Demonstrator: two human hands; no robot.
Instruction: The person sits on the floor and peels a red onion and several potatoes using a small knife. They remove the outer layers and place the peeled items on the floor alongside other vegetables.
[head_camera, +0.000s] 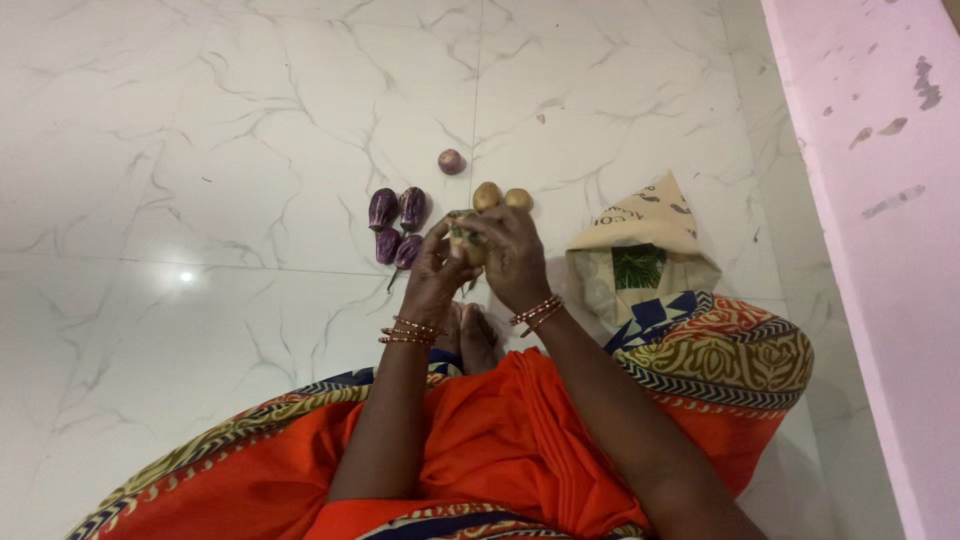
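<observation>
Hands meet above floor (200, 150): left hand (435, 275) and right hand (515, 258) fingers closed on small vegetable (466, 240); slip risk, it may roll toward brinjals (397, 225) or potatoes (502, 197)

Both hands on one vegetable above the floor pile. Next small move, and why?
Probably lower it beside the two potatoes. Left hand and right hand jointly hold a small vegetable just above them; small aubergines and an onion already lie grouped on the marble floor.

Purple streaked brinjals (397, 225), tan potatoes (502, 197), white grey-veined marble floor (200, 150), orange patterned sari (480, 440), pink wall (880, 200).
</observation>
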